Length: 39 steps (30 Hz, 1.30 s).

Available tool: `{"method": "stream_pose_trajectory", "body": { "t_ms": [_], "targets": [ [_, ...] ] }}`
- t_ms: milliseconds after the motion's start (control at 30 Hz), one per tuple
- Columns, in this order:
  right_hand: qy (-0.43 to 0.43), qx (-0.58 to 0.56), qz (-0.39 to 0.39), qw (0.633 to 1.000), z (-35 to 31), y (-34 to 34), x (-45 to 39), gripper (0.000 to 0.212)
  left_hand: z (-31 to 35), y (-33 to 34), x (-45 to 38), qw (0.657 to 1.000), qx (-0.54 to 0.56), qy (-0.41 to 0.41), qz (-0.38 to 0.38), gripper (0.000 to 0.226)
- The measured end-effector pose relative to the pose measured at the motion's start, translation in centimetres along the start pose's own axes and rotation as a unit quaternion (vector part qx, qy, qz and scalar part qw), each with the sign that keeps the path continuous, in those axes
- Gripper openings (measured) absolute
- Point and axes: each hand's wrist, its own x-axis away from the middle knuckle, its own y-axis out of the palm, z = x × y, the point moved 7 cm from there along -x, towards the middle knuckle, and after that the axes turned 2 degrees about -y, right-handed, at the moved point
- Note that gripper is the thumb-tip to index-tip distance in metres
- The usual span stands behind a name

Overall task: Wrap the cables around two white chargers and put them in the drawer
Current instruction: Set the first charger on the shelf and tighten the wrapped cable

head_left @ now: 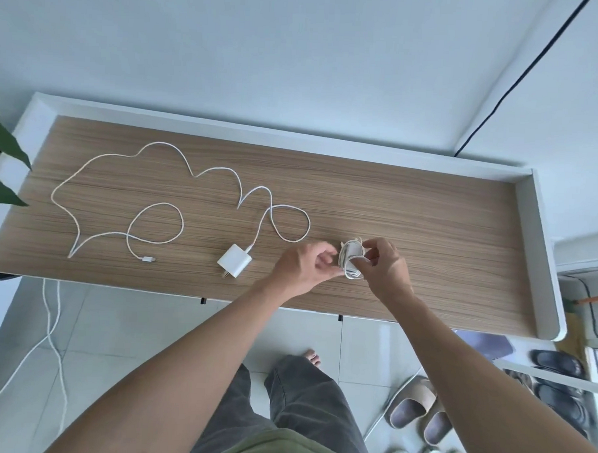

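On the wooden cabinet top (427,238), a white charger (234,259) lies flat near the front edge. Its long white cable (129,157) sprawls in loops to the left and ends in a plug (148,259). A second charger with its cable wound around it (350,260) is gripped by my right hand (386,264) just above the surface. My left hand (304,266) pinches at the left side of that bundle, fingers curled on the cable end. No open drawer is in view.
The top has a raised white rim (543,257) at the back and right. Plant leaves (1,151) overhang the left end. White cords (51,335) hang to the tiled floor at the left. Slippers (416,406) lie on the floor at the right.
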Motion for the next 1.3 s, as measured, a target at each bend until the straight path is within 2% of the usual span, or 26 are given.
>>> {"method": "stream_pose_trajectory", "body": {
  "t_ms": [233, 367, 467, 533, 733, 933, 1067, 1300],
  "targets": [
    [0.011, -0.048, -0.016, 0.999, 0.4, -0.3, 0.0, 0.034, 0.2, 1.8, -2.6, 0.996, 0.056, -0.061, 0.026, 0.011],
    [0.045, -0.142, -0.030, 0.988, 1.8, -0.3, 0.0, 0.032, -1.3, 1.8, -3.3, 0.981, 0.157, -0.110, 0.036, 0.004],
    [0.088, -0.235, -0.023, 0.968, 2.8, -0.3, -0.1, 0.024, -1.7, 2.1, -3.8, 0.970, 0.200, -0.135, 0.032, 0.006],
    [0.105, -0.257, -0.017, 0.961, 3.1, -0.2, -0.2, 0.022, -1.6, 2.4, -4.2, 0.970, 0.197, -0.140, 0.026, 0.003],
    [0.121, -0.257, 0.007, 0.959, 3.6, 0.3, -0.9, 0.007, -1.6, 2.9, -5.4, 0.967, 0.193, -0.163, 0.044, 0.014],
    [0.139, -0.262, 0.032, 0.954, 3.9, 0.6, -1.8, 0.011, -1.8, 3.2, -6.3, 0.951, 0.214, -0.209, 0.074, 0.018],
    [0.146, -0.269, 0.008, 0.952, 3.8, 0.9, -2.7, 0.010, -2.1, 3.4, -6.8, 0.945, 0.209, -0.239, 0.078, 0.031],
    [0.151, -0.258, -0.014, 0.954, 3.8, 1.3, -3.2, 0.012, -2.4, 3.4, -7.0, 0.950, 0.209, -0.213, 0.093, 0.027]
  ]
}}
